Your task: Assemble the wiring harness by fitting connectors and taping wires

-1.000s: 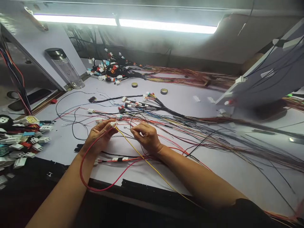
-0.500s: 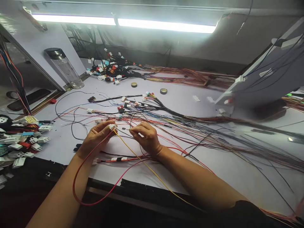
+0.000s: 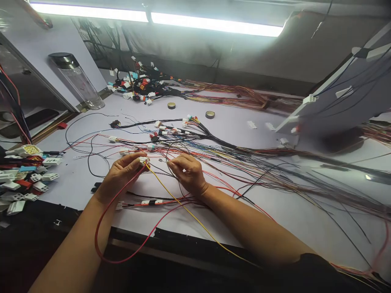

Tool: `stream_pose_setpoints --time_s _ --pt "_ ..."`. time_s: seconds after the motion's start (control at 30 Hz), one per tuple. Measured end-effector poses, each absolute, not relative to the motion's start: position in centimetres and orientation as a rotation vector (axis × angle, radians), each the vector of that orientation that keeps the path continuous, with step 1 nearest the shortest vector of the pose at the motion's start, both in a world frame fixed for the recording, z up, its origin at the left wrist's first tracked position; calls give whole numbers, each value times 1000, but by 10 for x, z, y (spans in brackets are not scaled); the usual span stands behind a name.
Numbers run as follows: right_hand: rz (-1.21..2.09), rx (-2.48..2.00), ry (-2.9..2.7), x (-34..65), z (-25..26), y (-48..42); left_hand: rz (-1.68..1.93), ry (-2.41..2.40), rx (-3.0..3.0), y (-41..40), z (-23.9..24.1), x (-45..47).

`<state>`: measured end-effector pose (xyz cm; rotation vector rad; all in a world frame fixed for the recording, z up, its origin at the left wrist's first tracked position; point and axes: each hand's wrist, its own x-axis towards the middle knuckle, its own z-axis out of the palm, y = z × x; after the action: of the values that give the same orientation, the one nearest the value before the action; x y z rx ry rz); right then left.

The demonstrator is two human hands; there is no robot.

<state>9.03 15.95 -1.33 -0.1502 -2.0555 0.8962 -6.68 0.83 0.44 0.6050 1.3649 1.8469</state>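
My left hand (image 3: 120,175) pinches a small white connector (image 3: 143,160) just above the white bench top (image 3: 214,219). A red wire (image 3: 104,228) and a yellow wire (image 3: 183,207) run from that connector back toward me over the bench edge. My right hand (image 3: 187,173) is closed in a pinch on the end of a thin black wire (image 3: 162,160), a few centimetres to the right of the connector. Both hands hover over a spread of loose coloured wires (image 3: 244,167).
A heap of white and coloured connector housings (image 3: 24,179) lies at the left edge. A clear bottle (image 3: 76,81) leans at the back left, near another connector pile (image 3: 140,87). Two tape rolls (image 3: 209,114) sit mid-bench. A tilted white board (image 3: 345,97) stands at the right.
The hands have stayed close together around the connector. The red wire loop has shifted a little below the bench edge. The view has tilted down slightly.
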Motion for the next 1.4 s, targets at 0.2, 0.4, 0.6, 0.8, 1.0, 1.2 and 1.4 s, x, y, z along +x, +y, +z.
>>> stream_pose_setpoints --time_s 0.2,0.4,0.6,0.8,1.0,1.2,1.4 --pt "1171 -235 -2043 93 -9 157 1815 1360 623 8 4 -66" --pt "1708 -347 -1917 94 -8 155 1778 1372 629 5 6 -65" --pt "1867 -380 -1812 90 -12 156 1771 1381 624 6 9 -61" --pt "2071 -401 -1651 87 -17 158 1780 1374 596 9 16 -57" --pt "2154 -404 -1554 86 -13 158 1678 1506 686 12 19 -54" --pt "1833 -399 -1829 91 -10 158 1438 1891 1106 12 12 -58" --pt "1639 -336 -1982 92 -5 155 1630 2012 1540 15 0 -65"
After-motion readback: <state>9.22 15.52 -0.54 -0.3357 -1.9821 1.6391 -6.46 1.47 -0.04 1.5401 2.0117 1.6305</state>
